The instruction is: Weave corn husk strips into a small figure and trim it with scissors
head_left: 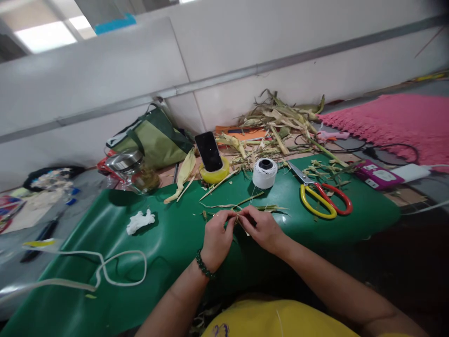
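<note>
Back wall (245, 37): white panels crossed by a grey strip (224, 77), standing behind the work surface.
Green cover (175, 252): smooth and shiny, spread beneath both hands.
Left hand (218, 234): thumb and fingertips pinched on a small piece, with a dark bead bracelet (202, 267) around the wrist.
Right hand (263, 229): thumb and finger pinching the same piece, tips meeting those of the left.
Husk strip (237, 219): between the fingertips of both hands, above the cover; mostly hidden, so its exact shape cannot be told.
Thread spool (264, 177): white, upright just beyond the hands, a thread trailing from it towards them.
Scissors (317, 199): lying right of the spool, one yellow handle and one red, blades pointing away to the left.
Phone (209, 152): propped upright on a yellow tape roll (214, 174), left of the spool.
Dried husks (277, 117): heaped by the wall, with loose scraps spilling towards the spool.
Glass jar (138, 175): metal-lidded, in front of a green bag (159, 140).
Crumpled tissue (140, 221): on the cover, well left of the hands.
Pink cloth (396, 124): fringed, at far right.
</note>
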`<move>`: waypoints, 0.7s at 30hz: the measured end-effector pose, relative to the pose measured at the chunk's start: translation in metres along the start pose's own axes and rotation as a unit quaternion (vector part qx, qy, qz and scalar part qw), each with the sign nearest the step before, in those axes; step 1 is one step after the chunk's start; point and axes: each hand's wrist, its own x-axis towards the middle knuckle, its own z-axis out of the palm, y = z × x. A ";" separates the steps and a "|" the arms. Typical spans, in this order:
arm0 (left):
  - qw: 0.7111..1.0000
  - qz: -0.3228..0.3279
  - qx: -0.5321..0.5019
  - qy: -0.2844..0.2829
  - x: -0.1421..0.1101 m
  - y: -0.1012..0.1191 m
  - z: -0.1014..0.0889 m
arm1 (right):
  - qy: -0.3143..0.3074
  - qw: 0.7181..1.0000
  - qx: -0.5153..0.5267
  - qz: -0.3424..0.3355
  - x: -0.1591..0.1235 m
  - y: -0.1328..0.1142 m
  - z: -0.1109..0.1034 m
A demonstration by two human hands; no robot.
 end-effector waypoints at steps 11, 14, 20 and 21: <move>0.997 -0.032 -0.040 -0.057 0.012 -0.001 -0.005 | 0.040 0.996 -0.001 -0.076 0.001 0.005 0.004; 1.000 -0.014 0.024 -0.008 0.010 -0.004 -0.003 | 0.032 0.998 0.023 -0.052 0.002 0.003 0.000; 0.999 0.003 0.029 0.025 0.004 0.000 -0.005 | 0.032 0.999 0.041 -0.014 0.003 0.004 -0.001; 0.999 0.002 0.033 0.026 0.003 0.001 -0.005 | 0.033 0.998 0.041 -0.016 0.002 0.005 0.000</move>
